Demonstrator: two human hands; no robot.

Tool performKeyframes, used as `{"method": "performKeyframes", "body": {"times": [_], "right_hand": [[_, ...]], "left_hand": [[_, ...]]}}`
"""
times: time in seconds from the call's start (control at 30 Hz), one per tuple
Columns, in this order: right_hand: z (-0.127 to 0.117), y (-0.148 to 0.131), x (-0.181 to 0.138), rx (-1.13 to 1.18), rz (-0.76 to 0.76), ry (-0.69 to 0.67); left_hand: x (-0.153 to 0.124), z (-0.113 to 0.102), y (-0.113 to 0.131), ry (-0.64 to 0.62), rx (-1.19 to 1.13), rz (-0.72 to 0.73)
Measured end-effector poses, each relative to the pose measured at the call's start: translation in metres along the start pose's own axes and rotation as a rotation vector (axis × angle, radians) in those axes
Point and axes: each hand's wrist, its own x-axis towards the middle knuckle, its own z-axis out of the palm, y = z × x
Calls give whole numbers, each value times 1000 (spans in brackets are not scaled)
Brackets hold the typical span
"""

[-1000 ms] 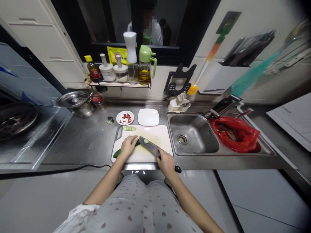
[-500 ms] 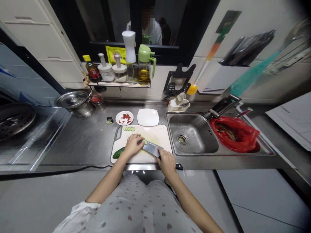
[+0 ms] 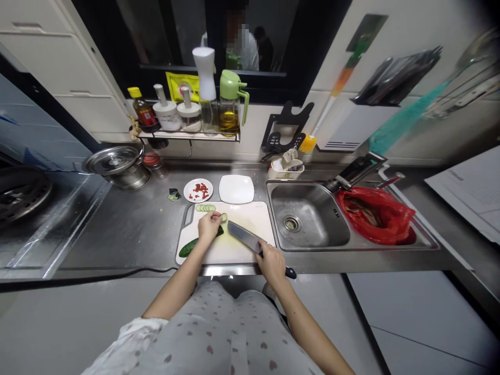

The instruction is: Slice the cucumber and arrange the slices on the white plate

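A white cutting board (image 3: 250, 216) lies on the steel counter in front of me. On it rests a dark green cucumber (image 3: 190, 246), partly under my left hand (image 3: 208, 225). That hand pinches a thin cucumber slice (image 3: 224, 217) between its fingertips, just above the board. A short row of cut slices (image 3: 205, 208) lies at the board's far edge. My right hand (image 3: 271, 262) grips the black handle of a broad knife (image 3: 245, 238), its blade lifted off the cucumber and angled toward the left.
Beyond the board sit a small plate of red chilli pieces (image 3: 198, 189) and a bare white square plate (image 3: 236, 188). A steel sink (image 3: 307, 216) lies to the right, with a red plastic bag (image 3: 377, 214) beside it. A lidded pot (image 3: 116, 165) stands far left.
The knife blade has come off the cucumber and drawn back to the right. My left hand has left the cucumber's top and picked up one slice, moving toward the row of slices.
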Motion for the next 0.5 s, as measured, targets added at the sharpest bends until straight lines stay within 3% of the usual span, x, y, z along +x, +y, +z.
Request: {"method": "performKeyframes", "body": {"times": [0.2, 0.5], "right_hand": [[3, 4, 2, 35, 22, -1], [3, 2, 3, 73, 34, -25]], "left_hand": [[33, -4, -12, 58, 108, -118], [56, -3, -13, 43, 289, -79]]}}
